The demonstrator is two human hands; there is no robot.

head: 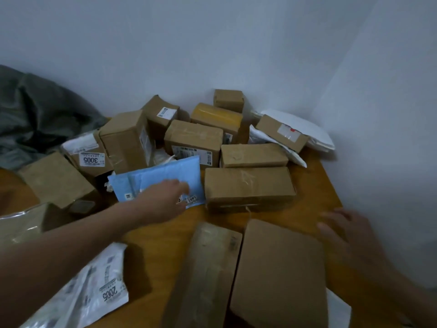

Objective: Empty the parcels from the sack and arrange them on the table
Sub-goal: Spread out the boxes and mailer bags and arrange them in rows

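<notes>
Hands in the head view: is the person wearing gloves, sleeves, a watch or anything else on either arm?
Nothing worn shows. The left hand and forearm are bare to the frame edge: no glove, sleeve, watch or band. The right hand is also bare, no sleeve at the wrist; it is blurred, so a thin ring cannot be ruled out.

The person's body shows only as two bare arms with nothing worn on them: the left hand [165, 197] ends a long, slim forearm [82, 245], and the right hand [347, 230] is motion-blurred, its fingers [331, 227] equally bare.
</notes>
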